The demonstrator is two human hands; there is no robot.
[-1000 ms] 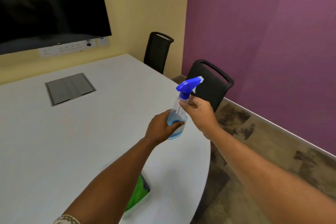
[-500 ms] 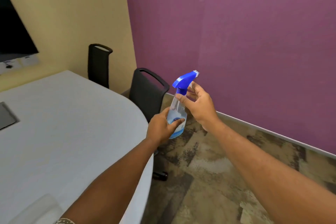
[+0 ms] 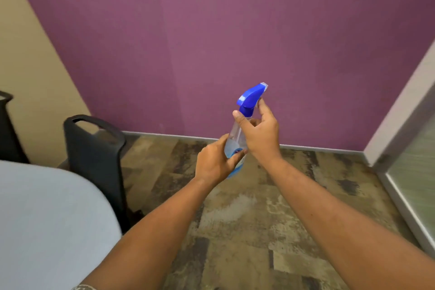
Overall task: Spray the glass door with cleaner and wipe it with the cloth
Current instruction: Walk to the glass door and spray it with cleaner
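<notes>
A clear spray bottle (image 3: 236,135) with a blue trigger head (image 3: 250,96) and a little blue liquid is held upright in mid-air before the purple wall. My left hand (image 3: 215,162) is wrapped around its lower body. My right hand (image 3: 260,134) grips the neck, thumb on the near side and a finger raised by the trigger. The frosted glass door (image 3: 414,167) with its grey metal frame shows at the right edge. The cloth is out of view.
A white table (image 3: 47,219) fills the lower left. A black chair (image 3: 96,155) stands by it, another black chair (image 3: 7,125) at the far left edge. Patterned brown carpet (image 3: 259,219) stretches between the table and the door.
The view has swung right, away from the table and screen, so the glass door has come into sight. Both hands kept the bottle; the green cloth on the table dropped out of view.
</notes>
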